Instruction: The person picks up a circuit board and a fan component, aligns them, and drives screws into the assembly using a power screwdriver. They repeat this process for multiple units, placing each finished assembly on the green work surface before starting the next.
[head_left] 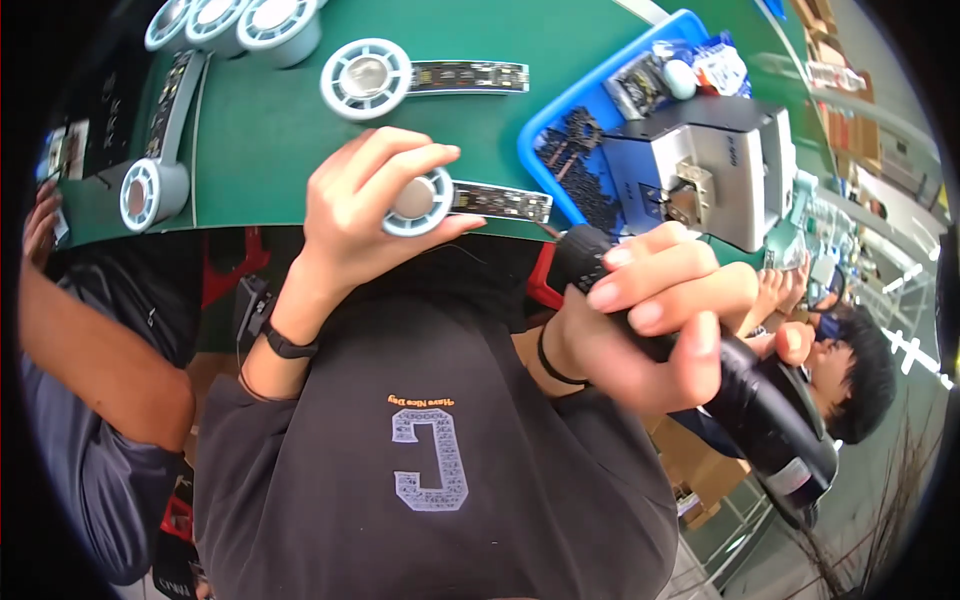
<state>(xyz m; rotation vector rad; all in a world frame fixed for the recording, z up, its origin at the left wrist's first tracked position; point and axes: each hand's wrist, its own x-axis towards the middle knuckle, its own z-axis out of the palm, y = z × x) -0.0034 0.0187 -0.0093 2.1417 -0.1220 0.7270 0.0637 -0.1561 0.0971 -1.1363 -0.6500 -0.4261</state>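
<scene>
My left hand grips a pale blue-grey round part with a spoked rim between thumb and fingers at the table's near edge. From that part a narrow strip with a dark circuit board extends to the right. My right hand is wrapped around a black electric screwdriver, which is tilted with its body toward the lower right. Its tip end points at the strip's right end; whether they touch I cannot tell. A second round part with a board strip lies just beyond my left hand.
A blue tray at the right holds dark screws, small bags and a grey-white boxy machine. More round parts stand at the far left, another with a strip nearer. People sit on both sides.
</scene>
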